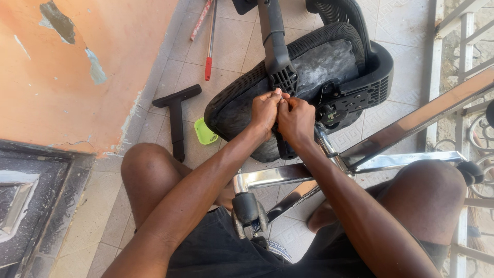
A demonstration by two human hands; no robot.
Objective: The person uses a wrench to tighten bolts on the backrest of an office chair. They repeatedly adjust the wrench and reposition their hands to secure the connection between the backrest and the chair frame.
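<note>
An overturned black office chair seat [329, 62] lies on the tiled floor in front of me, its grey underside facing up. My left hand [266, 109] and my right hand [297, 119] meet close together at the base of a black armrest bracket [278, 51] on the seat. The fingers of both hands are pinched at the same spot, on something small that I cannot make out. A black mounting plate [355, 95] sits just right of my hands. The chrome chair base [309, 172] with a black caster [246, 207] lies between my knees.
A loose black T-shaped armrest [176, 110] and a small green tray [204, 132] lie on the tiles at the left. Red-tipped sticks [210, 46] lie further back. An orange wall [67, 67] stands at the left, a metal railing [463, 46] at the right.
</note>
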